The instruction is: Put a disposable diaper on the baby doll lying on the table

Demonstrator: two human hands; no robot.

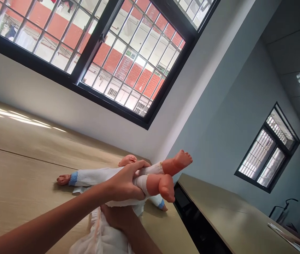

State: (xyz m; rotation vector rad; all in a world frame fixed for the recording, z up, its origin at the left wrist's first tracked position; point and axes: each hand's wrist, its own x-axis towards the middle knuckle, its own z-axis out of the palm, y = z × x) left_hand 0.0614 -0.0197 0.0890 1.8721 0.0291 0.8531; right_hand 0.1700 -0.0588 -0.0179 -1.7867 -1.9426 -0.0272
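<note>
A baby doll (94,177) in a white top with blue cuffs lies on its back on the wooden table (14,197), its head toward the window. My left hand (128,180) is wrapped round the doll's legs and holds them up, with both bare feet pointing right. Below it, my right hand (116,217) reaches under the doll's lower body, where its fingers are hidden. White cloth (104,236) lies bunched beside my right wrist at the bottom of the view.
Behind the table stand a wall and a barred window (128,63). On the right, past a dark gap, is a second table (218,208) with a flat item (284,236) near its far edge.
</note>
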